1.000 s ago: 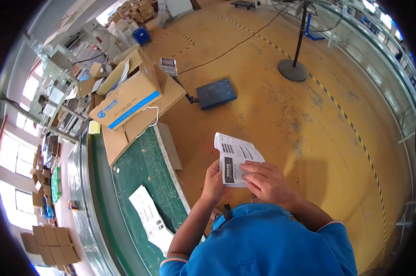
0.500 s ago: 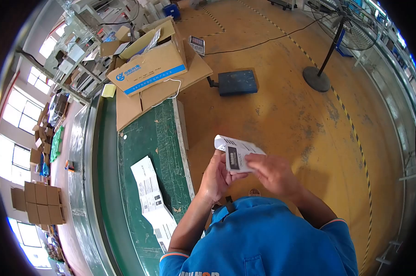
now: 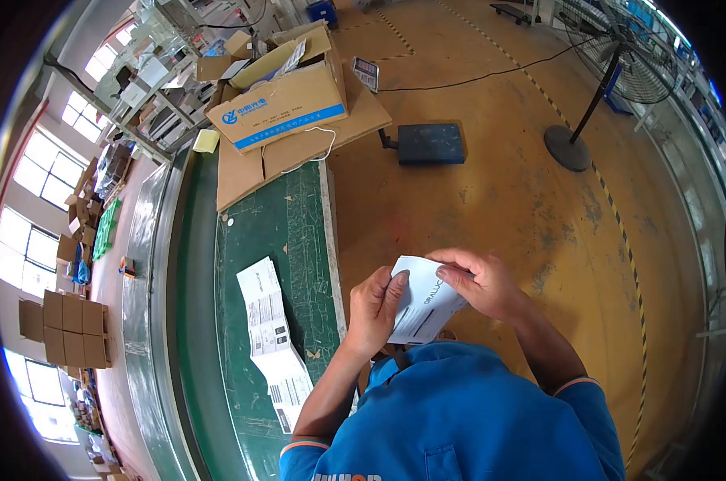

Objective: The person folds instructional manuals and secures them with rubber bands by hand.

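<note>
A printed paper leaflet [image 3: 424, 305] is held in front of my body, its face showing large lettering and finer lines of print. My left hand [image 3: 373, 311] pinches its left edge, thumb on top. At the upper right edge, my right hand [image 3: 483, 282] grips it between thumb and fingers. Left of my left arm, a long unfolded printed sheet [image 3: 268, 329] with fold creases lies on the green worktable [image 3: 307, 248].
An open cardboard box [image 3: 287, 112] stands on flattened cardboard [image 3: 243, 178] at the table's far end. Beyond the table are a dark floor scale [image 3: 431, 144] with its display [image 3: 365, 74] and a standing fan [image 3: 567, 147]. A conveyor [image 3: 190, 321] runs along the left.
The leaflet has been turned and now shows a different face with large lettering. My left hand has moved from beneath it to its left edge; my right hand has shifted to its upper right edge.
</note>
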### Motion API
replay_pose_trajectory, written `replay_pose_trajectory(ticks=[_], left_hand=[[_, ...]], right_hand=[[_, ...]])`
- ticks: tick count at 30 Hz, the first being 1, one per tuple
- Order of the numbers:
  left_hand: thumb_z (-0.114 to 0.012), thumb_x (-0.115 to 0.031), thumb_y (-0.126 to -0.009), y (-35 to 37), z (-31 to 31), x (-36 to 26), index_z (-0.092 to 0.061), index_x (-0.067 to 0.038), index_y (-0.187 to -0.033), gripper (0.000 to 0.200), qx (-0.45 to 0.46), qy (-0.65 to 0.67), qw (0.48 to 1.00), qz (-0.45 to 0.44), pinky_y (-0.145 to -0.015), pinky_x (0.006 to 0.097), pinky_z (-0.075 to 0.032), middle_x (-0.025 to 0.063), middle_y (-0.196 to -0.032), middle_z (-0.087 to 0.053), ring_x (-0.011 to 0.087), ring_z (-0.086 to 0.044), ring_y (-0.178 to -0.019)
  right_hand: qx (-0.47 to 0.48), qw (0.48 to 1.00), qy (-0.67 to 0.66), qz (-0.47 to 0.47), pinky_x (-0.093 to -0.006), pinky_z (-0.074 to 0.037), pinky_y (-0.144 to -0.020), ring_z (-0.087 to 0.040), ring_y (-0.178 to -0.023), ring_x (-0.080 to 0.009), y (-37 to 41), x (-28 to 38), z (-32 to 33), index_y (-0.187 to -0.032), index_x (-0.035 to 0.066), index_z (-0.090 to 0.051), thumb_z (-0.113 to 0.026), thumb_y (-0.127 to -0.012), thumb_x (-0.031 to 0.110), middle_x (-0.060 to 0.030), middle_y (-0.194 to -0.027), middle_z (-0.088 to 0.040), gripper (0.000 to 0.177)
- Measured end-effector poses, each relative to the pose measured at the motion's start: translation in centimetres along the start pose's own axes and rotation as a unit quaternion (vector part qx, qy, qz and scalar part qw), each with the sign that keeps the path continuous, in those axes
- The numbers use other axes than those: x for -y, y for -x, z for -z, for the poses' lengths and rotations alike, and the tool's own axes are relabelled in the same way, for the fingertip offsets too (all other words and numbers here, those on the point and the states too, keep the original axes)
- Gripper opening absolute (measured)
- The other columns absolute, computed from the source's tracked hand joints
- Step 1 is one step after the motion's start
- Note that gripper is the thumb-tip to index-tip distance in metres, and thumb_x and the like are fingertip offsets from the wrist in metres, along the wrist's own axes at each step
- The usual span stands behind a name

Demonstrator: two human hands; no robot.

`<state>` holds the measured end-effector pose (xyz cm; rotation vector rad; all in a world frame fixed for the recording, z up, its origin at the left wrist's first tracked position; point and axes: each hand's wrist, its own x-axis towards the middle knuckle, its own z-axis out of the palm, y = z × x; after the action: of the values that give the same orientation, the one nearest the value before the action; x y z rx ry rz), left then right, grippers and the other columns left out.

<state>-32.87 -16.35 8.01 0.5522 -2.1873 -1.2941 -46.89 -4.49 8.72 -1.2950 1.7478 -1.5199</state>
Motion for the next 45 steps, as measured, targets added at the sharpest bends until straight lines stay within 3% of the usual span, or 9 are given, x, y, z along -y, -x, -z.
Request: replay_pose_trajectory(ticks=[4, 6, 13, 17, 22, 25, 28, 33, 45], left_hand=[[-0.052, -0.014, -0.086, 0.3, 0.1, 0.9, -0.054, 0.001, -0.079, 0.017, -0.03, 0.046, 0.997, 0.052, -0.048, 0.0262, -0.037, 0.0075, -0.059, -0.051, 0.0105, -0.044, -0.052], [-0.051, -0.015, -0.087, 0.5, 0.0, 1.6, -0.055, 0.001, -0.08, 0.017, -0.034, 0.046, 0.997, 0.056, -0.049, 0.0257, -0.038, 0.007, -0.06, -0.052, 0.0097, -0.045, -0.054], [-0.049, -0.015, -0.088, 0.8, -0.5, 1.3, -0.056, 0.0, -0.087, 0.017, -0.082, 0.023, 0.996, 0.04, -0.053, 0.0243, -0.04, 0.007, -0.063, -0.055, 0.0087, -0.048, -0.058], [-0.05, -0.014, -0.087, 0.9, -0.6, 1.3, -0.057, 0.0, -0.087, 0.015, -0.086, 0.013, 0.995, 0.054, -0.053, 0.0241, -0.04, 0.0069, -0.064, -0.056, 0.0086, -0.048, -0.058], [-0.053, -0.013, -0.086, 1.0, -0.8, 1.3, -0.059, -0.001, -0.083, 0.013, -0.106, 0.163, 0.978, 0.081, -0.057, 0.0195, -0.039, -0.0007, -0.068, -0.056, 0.004, -0.045, -0.063], [-0.053, -0.013, -0.086, 1.1, -0.7, 1.4, -0.059, -0.001, -0.083, 0.014, -0.114, 0.206, 0.968, 0.093, -0.058, 0.0173, -0.037, -0.0038, -0.07, -0.055, 0.0022, -0.044, -0.065], [-0.053, -0.013, -0.086, 1.1, -0.7, 1.6, -0.06, -0.002, -0.082, 0.014, -0.139, 0.243, 0.954, 0.104, -0.058, 0.0166, -0.037, -0.0041, -0.07, -0.055, 0.0013, -0.044, -0.064], [-0.052, -0.015, -0.087, 1.3, -0.5, 2.1, -0.06, -0.002, -0.082, 0.016, -0.186, 0.276, 0.935, 0.125, -0.058, 0.0161, -0.037, -0.004, -0.072, -0.057, 0.0005, -0.044, -0.065], [-0.052, -0.016, -0.087, 1.5, -0.5, 3.2, -0.06, -0.001, -0.088, 0.017, -0.214, 0.325, 0.913, 0.122, -0.067, 0.0199, -0.042, 0.0031, -0.08, -0.061, 0.0067, -0.053, -0.071]], right_hand=[[-0.067, 0.986, 0.113, 0.105, -0.0315, -0.048, -0.059, -0.061, -0.07, -0.0252, -0.2, 0.3, -0.8, -0.104, 0.004, -0.056, -0.059, -0.077, 0.007, -0.0124, -0.085, -0.062, 0.028], [-0.06, 0.941, 0.266, 0.2, -0.0332, -0.048, -0.059, -0.06, -0.07, -0.0253, -0.4, 0.1, -0.9, -0.106, 0.004, -0.055, -0.06, -0.075, 0.006, -0.0112, -0.082, -0.062, 0.032], [-0.076, 0.913, 0.324, 0.234, -0.0324, -0.046, -0.055, -0.059, -0.065, -0.0233, -0.4, -0.2, -1.9, -0.101, 0.005, -0.057, -0.061, -0.072, 0.006, -0.0084, -0.075, -0.059, 0.029], [-0.076, 0.933, 0.3, 0.186, -0.0333, -0.044, -0.051, -0.056, -0.059, -0.0219, -0.1, -0.4, -2.4, -0.099, 0.005, -0.058, -0.062, -0.07, 0.007, -0.0062, -0.068, -0.055, 0.029], [-0.092, 0.931, 0.3, 0.188, -0.0327, -0.044, -0.051, -0.055, -0.058, -0.0223, -0.5, 0.0, -2.7, -0.099, 0.006, -0.059, -0.063, -0.071, 0.008, -0.006, -0.069, -0.056, 0.028], [-0.124, 0.927, 0.262, 0.238, -0.0318, -0.044, -0.053, -0.056, -0.062, -0.0228, -0.9, -0.1, -2.5, -0.097, 0.006, -0.058, -0.065, -0.07, 0.008, -0.0062, -0.071, -0.057, 0.028], [-0.106, 0.949, 0.208, 0.211, -0.0304, -0.046, -0.057, -0.057, -0.068, -0.0225, -0.9, -0.7, -2.1, -0.094, 0.004, -0.057, -0.067, -0.068, 0.006, -0.0085, -0.078, -0.059, 0.028], [-0.208, 0.971, 0.014, 0.119, -0.0246, -0.046, -0.061, -0.058, -0.074, -0.0139, -0.6, -1.3, -2.0, -0.091, 0.003, -0.054, -0.065, -0.072, 0.001, -0.0112, -0.091, -0.058, 0.022], [-0.165, 0.965, -0.202, 0.021, -0.0193, -0.045, -0.061, -0.055, -0.069, -0.0054, 0.0, -2.9, -2.9, -0.079, -0.001, -0.053, -0.062, -0.077, 0.001, -0.0051, -0.073, -0.059, 0.01]])
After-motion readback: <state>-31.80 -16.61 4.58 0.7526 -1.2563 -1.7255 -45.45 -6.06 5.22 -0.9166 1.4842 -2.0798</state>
